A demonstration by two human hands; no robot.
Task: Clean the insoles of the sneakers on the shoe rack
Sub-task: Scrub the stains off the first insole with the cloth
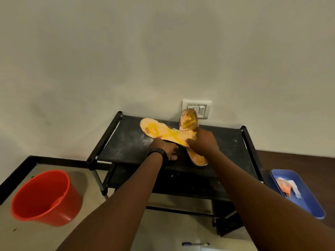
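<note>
Pale floor tiles lie closest, with a pen (195,244) on them. To the left stands a red bucket (43,196), and to the right a blue tray (308,205) holds a crumpled cloth (288,187). Both sit just beside the shoe rack (126,145), probably so rinsing and wiping stay within arm's reach.

Both arms stretch out over the rack's dark, dusty top shelf. The left hand (163,149), with a black watch (157,153) on its wrist, lies flat with fingers spread against the near edge of the front insole (163,131). It looks to be pinning it so it cannot slide. The right hand (204,142) has thumb and fingers curled round that insole's heel end, where it crosses the rear insole (188,120). Whether it also holds a tool I cannot tell.

Both insoles rest on the top shelf, orange and yellow faces up, worn and blotched. The rear one runs from the front right back to the wall, its toe in front of a white switch plate (196,108). Cleaning appears under way, not finished.
</note>
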